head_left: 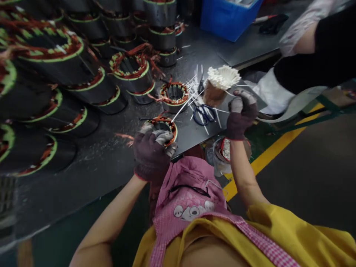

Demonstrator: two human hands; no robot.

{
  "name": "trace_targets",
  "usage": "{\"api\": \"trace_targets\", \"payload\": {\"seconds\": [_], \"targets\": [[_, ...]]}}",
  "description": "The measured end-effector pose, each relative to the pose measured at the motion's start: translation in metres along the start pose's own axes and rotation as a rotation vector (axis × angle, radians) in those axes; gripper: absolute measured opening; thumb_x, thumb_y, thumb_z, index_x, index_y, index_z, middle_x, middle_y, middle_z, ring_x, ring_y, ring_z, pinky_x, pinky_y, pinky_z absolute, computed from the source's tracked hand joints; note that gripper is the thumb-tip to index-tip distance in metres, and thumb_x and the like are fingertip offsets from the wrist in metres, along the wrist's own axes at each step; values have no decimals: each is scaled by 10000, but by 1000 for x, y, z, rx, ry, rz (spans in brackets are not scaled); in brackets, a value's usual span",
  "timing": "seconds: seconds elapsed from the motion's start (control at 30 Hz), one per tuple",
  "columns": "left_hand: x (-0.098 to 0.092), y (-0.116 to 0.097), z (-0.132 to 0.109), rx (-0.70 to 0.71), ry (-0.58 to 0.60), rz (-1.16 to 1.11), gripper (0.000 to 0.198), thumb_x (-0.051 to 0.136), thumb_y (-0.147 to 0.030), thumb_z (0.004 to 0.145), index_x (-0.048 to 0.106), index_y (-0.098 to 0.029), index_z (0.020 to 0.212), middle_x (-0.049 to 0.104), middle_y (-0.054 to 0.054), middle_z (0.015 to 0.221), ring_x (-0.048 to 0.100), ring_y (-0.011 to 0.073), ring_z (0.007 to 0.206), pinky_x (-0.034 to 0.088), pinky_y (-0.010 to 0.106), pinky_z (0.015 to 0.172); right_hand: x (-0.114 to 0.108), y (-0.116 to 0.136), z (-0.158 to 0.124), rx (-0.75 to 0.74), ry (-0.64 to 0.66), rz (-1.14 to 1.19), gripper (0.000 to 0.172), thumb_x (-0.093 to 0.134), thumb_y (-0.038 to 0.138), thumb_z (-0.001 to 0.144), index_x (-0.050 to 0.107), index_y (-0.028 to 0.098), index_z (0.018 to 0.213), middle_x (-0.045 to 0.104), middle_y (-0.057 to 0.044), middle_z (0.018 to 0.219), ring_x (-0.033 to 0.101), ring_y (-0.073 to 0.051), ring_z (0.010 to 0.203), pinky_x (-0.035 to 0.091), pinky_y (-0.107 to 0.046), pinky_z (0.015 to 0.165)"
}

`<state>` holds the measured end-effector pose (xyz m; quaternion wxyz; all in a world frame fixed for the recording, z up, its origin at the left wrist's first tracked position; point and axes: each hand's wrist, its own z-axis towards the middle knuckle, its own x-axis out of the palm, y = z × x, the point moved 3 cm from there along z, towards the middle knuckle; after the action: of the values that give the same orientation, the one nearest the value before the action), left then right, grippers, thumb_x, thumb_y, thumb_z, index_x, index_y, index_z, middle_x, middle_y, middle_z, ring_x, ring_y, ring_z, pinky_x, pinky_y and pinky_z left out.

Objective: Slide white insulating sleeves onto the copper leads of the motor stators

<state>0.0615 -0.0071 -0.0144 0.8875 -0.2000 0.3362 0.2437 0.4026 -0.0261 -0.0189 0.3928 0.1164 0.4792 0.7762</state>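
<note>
My left hand (151, 156), in a dark fabric glove, grips the rim of a small motor stator (164, 126) with copper windings. My right hand (241, 115), also gloved, hangs beside a brown paper cup (214, 93) packed with white-tipped thin strips (223, 77). Its fingers are curled together, and I cannot make out whether they pinch a thin strand. Blue-handled scissors (204, 115) lie on the dark worktable (191, 129) among loose white strips (193, 97). Another wound stator (174, 96) stands just beyond my left hand.
Many wound stators (130, 72) with green-edged copper coils stand and lie across the table's far left. A blue plastic crate (228, 18) sits at the top. A co-worker's black-sleeved arm (311, 63) reaches in at upper right. A yellow floor line (267, 159) runs below the table edge.
</note>
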Motion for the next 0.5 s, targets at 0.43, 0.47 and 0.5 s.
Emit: {"api": "trace_targets", "payload": {"seconds": [0.43,0.47,0.5], "targets": [[-10,15,-19,-102,-69,-93,177,756,-374,995,596,-303,1022,843,22,1103,811,251,1106,493,635,1312,9,102,-113,-224,723,307,271,811,247,982,847,437,1173,880,-43,1237,864,-283,997,729,-464,822],[-9,15,-19,-126,-52,-103,186,760,-385,997,593,-302,1005,844,22,1102,809,249,1109,487,642,1316,11,105,-114,-230,760,351,259,810,236,986,850,420,1163,879,-44,1245,866,-275,1033,732,-446,852],[-9,16,-20,-142,-28,-104,192,759,-400,1001,595,-301,998,845,26,1115,807,251,1124,485,649,1318,13,107,-115,-226,805,405,239,805,222,992,851,396,1149,879,-47,1247,865,-265,1070,732,-427,885]]}}
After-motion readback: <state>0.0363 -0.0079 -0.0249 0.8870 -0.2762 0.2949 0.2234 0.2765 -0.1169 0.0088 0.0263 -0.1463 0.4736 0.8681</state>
